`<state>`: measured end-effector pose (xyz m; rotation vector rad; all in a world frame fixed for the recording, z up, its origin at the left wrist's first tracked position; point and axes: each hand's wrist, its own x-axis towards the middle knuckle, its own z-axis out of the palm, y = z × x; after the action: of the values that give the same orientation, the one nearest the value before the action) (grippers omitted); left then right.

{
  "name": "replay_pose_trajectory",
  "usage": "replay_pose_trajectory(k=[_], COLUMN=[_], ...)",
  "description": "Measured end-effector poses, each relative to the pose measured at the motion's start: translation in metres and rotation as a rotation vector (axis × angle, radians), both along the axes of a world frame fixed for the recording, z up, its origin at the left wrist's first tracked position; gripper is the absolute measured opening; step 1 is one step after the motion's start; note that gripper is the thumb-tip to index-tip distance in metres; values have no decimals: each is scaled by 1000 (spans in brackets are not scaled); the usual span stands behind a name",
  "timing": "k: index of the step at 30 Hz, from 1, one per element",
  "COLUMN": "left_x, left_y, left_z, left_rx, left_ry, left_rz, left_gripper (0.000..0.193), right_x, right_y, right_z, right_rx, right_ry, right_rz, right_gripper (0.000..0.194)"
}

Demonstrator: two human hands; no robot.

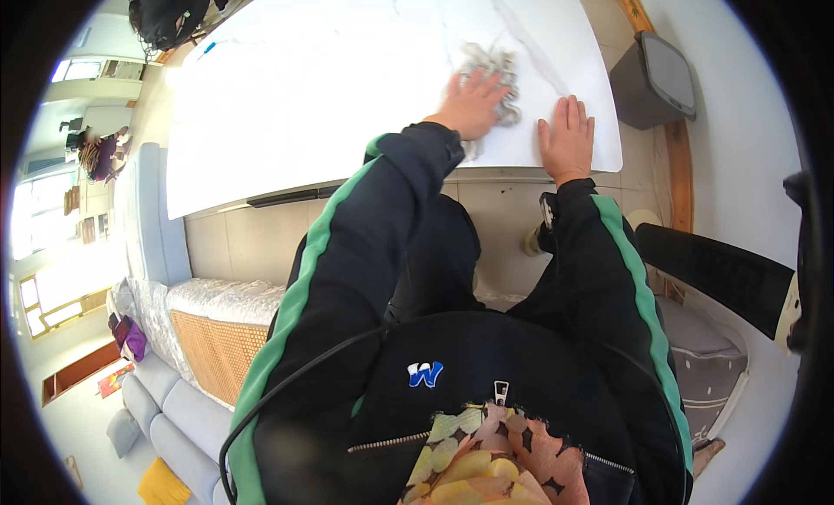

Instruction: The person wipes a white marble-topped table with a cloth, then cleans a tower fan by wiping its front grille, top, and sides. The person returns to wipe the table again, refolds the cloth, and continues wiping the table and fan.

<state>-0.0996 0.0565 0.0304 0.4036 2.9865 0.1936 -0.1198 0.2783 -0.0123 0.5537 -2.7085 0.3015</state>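
My left hand lies palm down on a crumpled grey-and-white cloth and holds it against the tabletop. Its fingers are spread over the cloth, and their undersides are hidden. Bits of the same pale fabric show beyond the fingers and below the palm. To the right, my right hand rests flat on the white marble-patterned table, close to its near right corner. Nothing is in that hand; its thumb stands apart from the fingers.
A grey lidded bin stands past the table's right end. At the far left of the tabletop lies a small blue object. A bench with a woven back is at my left. Other people are in the background.
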Motion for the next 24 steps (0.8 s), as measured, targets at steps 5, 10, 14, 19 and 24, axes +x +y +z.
replay_pose_trajectory(k=[5,10,14,19,24], left_x=[33,131,228,237,179], left_y=[-5,-128,-219,-201,-93], left_z=[3,-12,3,62,145], left_rx=[158,280,202,985,1097], left_ry=[19,225,268,238,-47], left_rz=[-266,-49,595,906,361], left_gripper=[57,49,43,32,23], right_x=[-1,1,-3,-37,9], right_y=[1,0,1,21,22], right_z=[0,-5,-8,27,91], right_rx=[-32,-16,58,-299,-932], right_ry=[29,29,-2,-675,-576], right_rz=[12,-9,-29,84,414], right_gripper=[62,65,65,64,65])
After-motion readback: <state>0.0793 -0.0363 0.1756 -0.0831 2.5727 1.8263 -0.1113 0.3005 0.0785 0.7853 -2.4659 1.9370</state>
